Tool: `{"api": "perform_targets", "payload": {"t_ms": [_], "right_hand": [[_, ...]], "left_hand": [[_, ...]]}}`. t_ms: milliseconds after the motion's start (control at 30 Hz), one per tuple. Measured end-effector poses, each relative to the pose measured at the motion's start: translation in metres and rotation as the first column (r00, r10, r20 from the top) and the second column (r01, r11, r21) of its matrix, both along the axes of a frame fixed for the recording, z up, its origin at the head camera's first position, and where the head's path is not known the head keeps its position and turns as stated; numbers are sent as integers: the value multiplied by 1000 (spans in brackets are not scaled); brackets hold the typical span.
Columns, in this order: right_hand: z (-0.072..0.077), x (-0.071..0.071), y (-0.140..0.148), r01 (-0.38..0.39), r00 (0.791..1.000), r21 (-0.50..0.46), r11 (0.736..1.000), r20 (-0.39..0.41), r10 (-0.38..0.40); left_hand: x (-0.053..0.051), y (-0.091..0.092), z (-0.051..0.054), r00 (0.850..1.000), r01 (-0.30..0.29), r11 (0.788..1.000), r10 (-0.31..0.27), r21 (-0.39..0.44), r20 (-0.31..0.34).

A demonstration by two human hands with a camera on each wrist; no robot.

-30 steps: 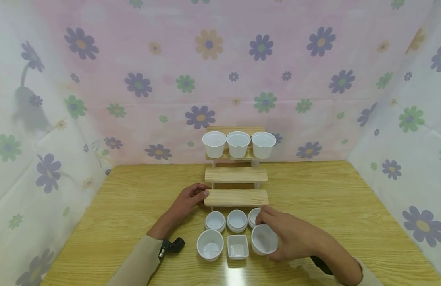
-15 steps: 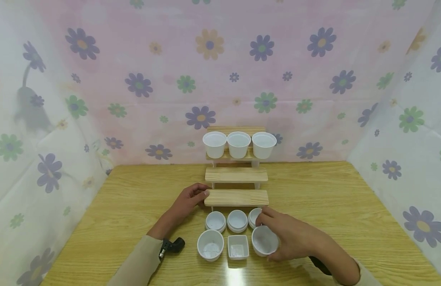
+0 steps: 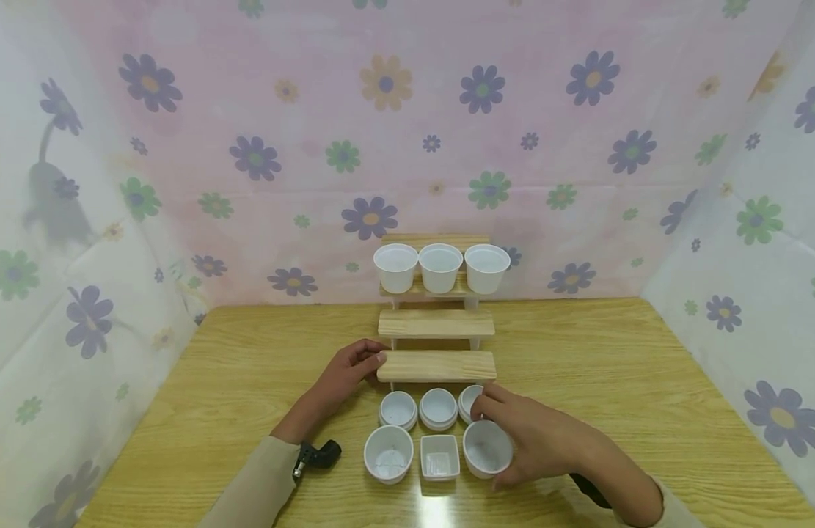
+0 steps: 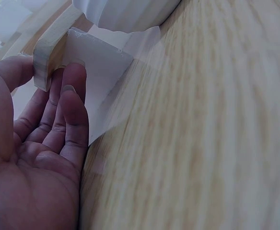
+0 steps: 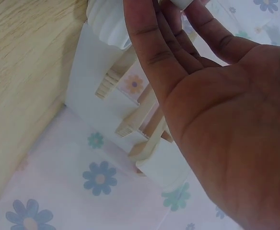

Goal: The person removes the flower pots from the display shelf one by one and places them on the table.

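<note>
My left hand (image 3: 349, 369) pinches the left end of the lowest wooden step of a tiered display stand (image 3: 436, 365). In the left wrist view its thumb lies on the step's end (image 4: 46, 60) and the fingers reach underneath. My right hand (image 3: 539, 433) holds a round white cup (image 3: 488, 449) by its right side, at the right of the front row. Left of it stand a small square white dish (image 3: 440, 457) and another round white cup (image 3: 389, 455). In the right wrist view only a sliver of the held cup (image 5: 182, 3) shows between the fingers.
Several small round white pots, one of them a left pot (image 3: 398, 409), line up before the stand; the right one (image 3: 469, 402) is partly behind my right fingers. Three white tubs, including a middle tub (image 3: 441, 268), stand on the top step. A flowered cloth (image 3: 301, 227) hangs behind the table (image 3: 262, 352).
The round cup in my right hand has shifted very slightly toward me. The left hand keeps its grip on the stand, and the other cups have not moved.
</note>
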State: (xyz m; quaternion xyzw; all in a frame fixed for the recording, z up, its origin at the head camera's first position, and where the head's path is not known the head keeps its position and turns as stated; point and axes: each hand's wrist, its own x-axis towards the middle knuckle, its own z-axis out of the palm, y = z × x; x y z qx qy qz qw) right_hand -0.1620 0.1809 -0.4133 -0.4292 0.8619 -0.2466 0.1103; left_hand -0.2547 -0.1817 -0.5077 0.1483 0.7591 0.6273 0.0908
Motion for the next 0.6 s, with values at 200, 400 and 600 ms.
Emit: {"api": "perform_targets", "payload": {"t_ms": [200,400,600], "right_hand": [[3,-1,2,34,999,-7,999,1,-34],[10,-6,4,104,993,-24,994,-48,-105],[19,-14,5,153,981,-65,986,-110,-159]], "left_hand": [[1,0,0,1000,0,1000,0,-9,-5],[-1,1,0,1000,-1,1000,1,-12,-14],[0,0,1,1000,-11,1000,11,-11,-18]]}}
